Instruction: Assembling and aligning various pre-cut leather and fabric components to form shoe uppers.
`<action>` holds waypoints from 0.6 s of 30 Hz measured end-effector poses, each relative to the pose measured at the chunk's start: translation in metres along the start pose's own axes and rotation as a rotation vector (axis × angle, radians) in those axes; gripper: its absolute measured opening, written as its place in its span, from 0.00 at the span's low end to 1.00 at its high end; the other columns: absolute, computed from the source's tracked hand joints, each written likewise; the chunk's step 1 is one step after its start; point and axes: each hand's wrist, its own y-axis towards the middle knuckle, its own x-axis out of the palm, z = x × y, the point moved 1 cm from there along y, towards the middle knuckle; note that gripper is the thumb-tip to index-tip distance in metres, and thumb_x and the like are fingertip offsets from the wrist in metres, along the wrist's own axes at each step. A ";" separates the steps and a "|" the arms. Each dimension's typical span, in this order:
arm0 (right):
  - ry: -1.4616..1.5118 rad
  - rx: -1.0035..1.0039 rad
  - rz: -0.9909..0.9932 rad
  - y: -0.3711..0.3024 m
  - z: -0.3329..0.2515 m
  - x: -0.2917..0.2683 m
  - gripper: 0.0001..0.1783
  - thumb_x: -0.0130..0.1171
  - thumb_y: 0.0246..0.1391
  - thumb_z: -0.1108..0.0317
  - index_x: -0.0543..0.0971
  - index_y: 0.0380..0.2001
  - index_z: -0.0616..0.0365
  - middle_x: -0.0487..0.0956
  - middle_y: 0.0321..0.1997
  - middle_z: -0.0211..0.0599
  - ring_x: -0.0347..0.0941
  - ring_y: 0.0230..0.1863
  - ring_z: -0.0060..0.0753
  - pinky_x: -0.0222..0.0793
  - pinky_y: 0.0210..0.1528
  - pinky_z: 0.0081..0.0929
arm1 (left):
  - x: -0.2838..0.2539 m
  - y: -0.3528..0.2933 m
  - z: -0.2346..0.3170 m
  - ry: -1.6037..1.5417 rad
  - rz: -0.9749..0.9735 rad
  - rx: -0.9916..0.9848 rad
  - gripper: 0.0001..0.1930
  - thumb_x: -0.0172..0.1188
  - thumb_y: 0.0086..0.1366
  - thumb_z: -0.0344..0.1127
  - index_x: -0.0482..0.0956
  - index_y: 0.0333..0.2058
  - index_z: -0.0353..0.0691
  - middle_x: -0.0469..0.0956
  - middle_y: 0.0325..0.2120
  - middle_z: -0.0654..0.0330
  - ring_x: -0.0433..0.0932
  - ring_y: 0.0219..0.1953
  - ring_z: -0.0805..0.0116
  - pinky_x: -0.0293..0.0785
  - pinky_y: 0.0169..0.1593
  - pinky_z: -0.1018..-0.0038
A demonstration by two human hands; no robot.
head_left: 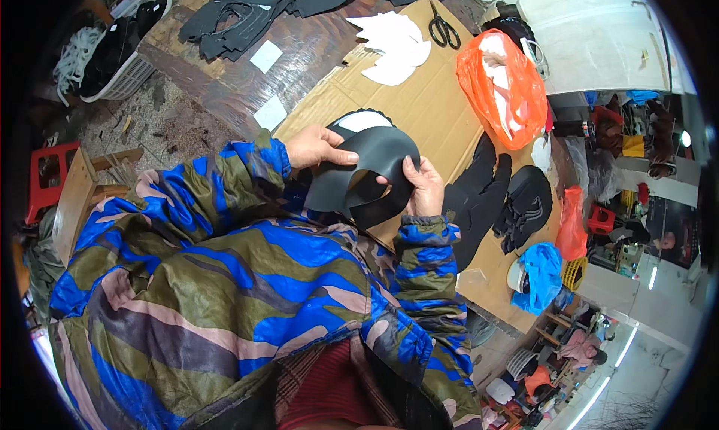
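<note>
A smooth black curved shoe-upper piece (380,149) with an opening in its middle is stretched between my hands, close to my body. My left hand (318,147) pinches its upper left part with the thumb on top. On its right edge my right hand (425,184) grips it, thumb in front and a fingertip showing through the opening. Just behind it lies another black piece with a white face (363,121), partly covered. To the right of my right hand several black cut pieces (479,194) lie beside a black shoe-shaped stack (526,205).
Flattened cardboard (431,93) covers part of the wooden table (299,41). On it rest white cut pieces (393,48), black scissors (443,32) and an orange plastic bag (503,89). More black pieces (247,18) lie at the far left. A blue bag (541,276) is at the right.
</note>
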 end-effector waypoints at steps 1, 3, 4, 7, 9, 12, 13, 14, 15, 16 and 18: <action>0.022 0.022 0.006 0.001 0.004 0.000 0.11 0.56 0.62 0.70 0.72 0.40 0.70 0.80 0.38 0.46 0.80 0.33 0.37 0.83 0.35 0.33 | 0.000 0.005 -0.008 -0.055 0.028 0.018 0.11 0.69 0.58 0.39 0.84 0.32 0.36 0.81 0.25 0.65 0.76 0.24 0.77 0.71 0.29 0.79; 0.032 0.012 0.044 0.009 0.017 -0.001 0.13 0.58 0.61 0.69 0.72 0.42 0.69 0.80 0.37 0.44 0.80 0.31 0.33 0.80 0.33 0.26 | -0.003 0.008 -0.014 -0.105 0.059 0.031 0.09 0.67 0.60 0.35 0.83 0.33 0.34 0.81 0.26 0.64 0.77 0.25 0.76 0.73 0.29 0.78; 0.039 0.013 0.044 0.012 0.019 -0.006 0.13 0.58 0.61 0.69 0.72 0.42 0.69 0.80 0.37 0.44 0.80 0.31 0.33 0.80 0.33 0.26 | -0.003 0.006 -0.014 -0.167 0.101 0.050 0.08 0.66 0.61 0.33 0.83 0.34 0.34 0.81 0.26 0.63 0.77 0.25 0.76 0.73 0.30 0.77; -0.249 0.229 0.098 0.010 0.019 -0.010 0.13 0.63 0.57 0.66 0.75 0.38 0.65 0.81 0.29 0.36 0.75 0.21 0.22 0.71 0.24 0.17 | -0.013 0.007 -0.019 -0.176 0.166 0.073 0.08 0.64 0.62 0.32 0.83 0.35 0.32 0.82 0.27 0.62 0.77 0.26 0.76 0.74 0.32 0.76; -0.303 0.214 0.110 0.014 0.029 -0.017 0.12 0.63 0.56 0.66 0.76 0.36 0.64 0.81 0.27 0.35 0.75 0.21 0.20 0.68 0.22 0.16 | -0.016 0.007 -0.021 -0.081 0.226 0.106 0.09 0.65 0.61 0.33 0.83 0.36 0.32 0.82 0.27 0.61 0.77 0.25 0.77 0.74 0.31 0.76; -0.358 0.178 0.159 0.017 0.035 -0.020 0.09 0.64 0.54 0.69 0.77 0.27 0.62 0.79 0.23 0.32 0.71 0.20 0.17 0.63 0.22 0.14 | -0.013 0.006 -0.018 0.011 0.290 0.023 0.10 0.66 0.61 0.34 0.83 0.36 0.32 0.82 0.26 0.60 0.77 0.24 0.76 0.74 0.29 0.76; -0.326 0.113 0.192 0.021 0.040 -0.022 0.09 0.65 0.53 0.68 0.76 0.25 0.60 0.78 0.21 0.28 0.69 0.20 0.15 0.60 0.22 0.14 | -0.011 0.007 -0.015 0.005 0.326 0.006 0.11 0.67 0.60 0.35 0.83 0.36 0.32 0.82 0.25 0.60 0.77 0.23 0.76 0.74 0.28 0.76; -0.296 0.049 0.225 0.024 0.043 -0.024 0.10 0.66 0.53 0.68 0.76 0.22 0.59 0.76 0.20 0.25 0.66 0.19 0.13 0.58 0.22 0.14 | -0.011 0.010 -0.016 0.010 0.324 0.002 0.11 0.67 0.60 0.35 0.83 0.36 0.32 0.82 0.25 0.60 0.77 0.23 0.76 0.74 0.28 0.76; -0.292 0.053 0.223 0.026 0.045 -0.026 0.10 0.66 0.53 0.68 0.76 0.22 0.59 0.76 0.20 0.25 0.66 0.19 0.13 0.58 0.22 0.14 | -0.011 0.012 -0.018 0.017 0.346 0.010 0.12 0.67 0.60 0.36 0.83 0.36 0.32 0.82 0.25 0.60 0.77 0.23 0.76 0.74 0.28 0.76; -0.328 0.052 0.231 0.027 0.047 -0.028 0.11 0.65 0.53 0.69 0.75 0.23 0.60 0.75 0.21 0.25 0.66 0.21 0.13 0.60 0.24 0.15 | -0.012 0.014 -0.019 0.023 0.366 0.019 0.12 0.67 0.60 0.36 0.83 0.36 0.32 0.82 0.25 0.60 0.77 0.23 0.76 0.74 0.28 0.76; -0.360 0.053 0.239 0.028 0.049 -0.029 0.11 0.65 0.53 0.71 0.75 0.23 0.62 0.75 0.21 0.25 0.65 0.22 0.13 0.62 0.26 0.17 | -0.012 0.014 -0.019 0.055 0.380 0.017 0.12 0.67 0.59 0.36 0.83 0.35 0.32 0.82 0.24 0.60 0.77 0.23 0.76 0.74 0.28 0.76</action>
